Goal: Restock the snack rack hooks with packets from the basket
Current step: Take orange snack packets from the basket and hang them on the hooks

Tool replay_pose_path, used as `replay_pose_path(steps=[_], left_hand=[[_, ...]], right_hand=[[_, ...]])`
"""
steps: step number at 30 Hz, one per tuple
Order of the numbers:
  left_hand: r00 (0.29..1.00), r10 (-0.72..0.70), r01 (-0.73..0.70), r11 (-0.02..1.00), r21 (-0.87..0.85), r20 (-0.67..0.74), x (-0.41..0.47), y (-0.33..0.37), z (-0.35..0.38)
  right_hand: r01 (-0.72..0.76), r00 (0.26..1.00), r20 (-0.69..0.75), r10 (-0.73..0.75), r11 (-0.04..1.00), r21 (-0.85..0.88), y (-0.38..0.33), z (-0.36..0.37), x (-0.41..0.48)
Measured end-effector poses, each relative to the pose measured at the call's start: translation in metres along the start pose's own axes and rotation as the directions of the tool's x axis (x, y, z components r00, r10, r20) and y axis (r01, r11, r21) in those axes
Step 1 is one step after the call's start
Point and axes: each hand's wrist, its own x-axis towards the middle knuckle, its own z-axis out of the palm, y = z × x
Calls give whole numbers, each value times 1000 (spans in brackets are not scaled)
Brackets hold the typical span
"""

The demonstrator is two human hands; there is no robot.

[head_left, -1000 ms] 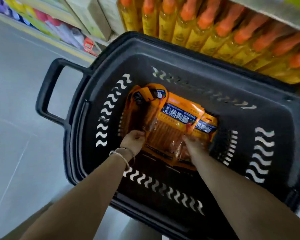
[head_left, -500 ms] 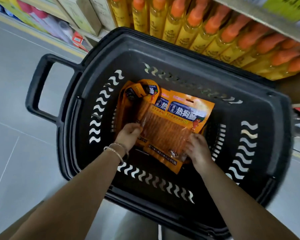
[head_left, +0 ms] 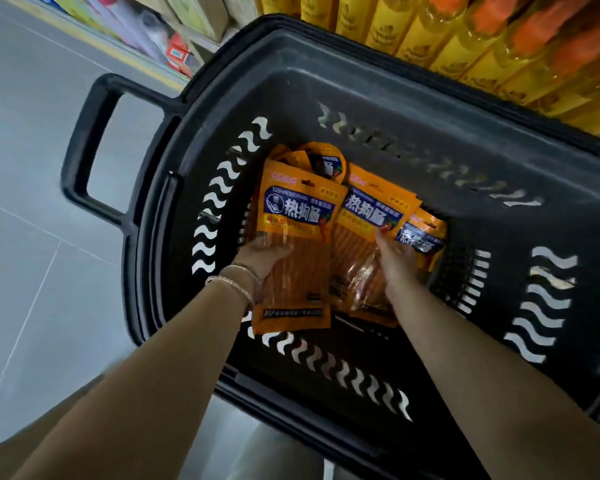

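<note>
A black plastic basket stands on the floor and holds several orange snack packets with blue labels. My left hand grips one packet by its left side and holds it face up, raised over the others. Beside it, my right hand rests on a second orange packet with its fingers spread over the clear window. More packets lie under and to the right of these. The snack rack hooks are out of view.
A shelf of yellow bottles with orange caps runs along the far side of the basket. The basket's handle sticks out to the left over grey floor tiles. Coloured goods fill a low shelf at top left.
My left hand has separated one packet from the pile and lifted it leftward and upright. My right hand has shifted onto the neighbouring packet. The camera has moved closer to the basket.
</note>
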Motion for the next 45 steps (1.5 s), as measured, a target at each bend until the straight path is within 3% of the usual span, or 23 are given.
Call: replay_pose_path(steps=[5,11,14,16,22,27,30,34,37,42,45], left_hand=[[999,28,-30,998,55,31,0,2,3],[993,91,-82,990,116,-75,-22,8,10],[990,100,-81,981,176,-101,-43,17,17],[990,104,-82,975,208,-99,-63,25,23],[939,321,-277,919,282,-123,-139,50,41],[855,518,-495,830,258,-28,-206,57,57],[805,594,-581,785,216,6,-248,60,75],[763,646,-617,731,293,-6,-315,65,121],[639,768,-748,608,266,39,-370,62,171],[390,921,-921,389,27,0,-454,63,253],[232,972,-973,232,15,19,-496,75,292]], right_hand=[[-57,996,-77,42,976,-212,0,18,19],[26,990,-142,-25,1000,9,21,-11,4],[39,996,-84,-23,981,189,24,-44,-17],[87,996,-42,-80,973,215,20,-66,-36],[294,955,-35,-294,956,-8,2,-124,-101],[601,795,25,-606,783,-158,-11,-176,-159],[687,726,-29,-687,727,-19,-17,-218,-195],[751,661,-181,-729,646,140,-16,-288,-238],[851,526,-262,-809,501,160,-7,-355,-265],[953,270,-396,-878,301,-17,-7,-474,-301],[964,153,-476,-866,238,-122,-12,-541,-315]])
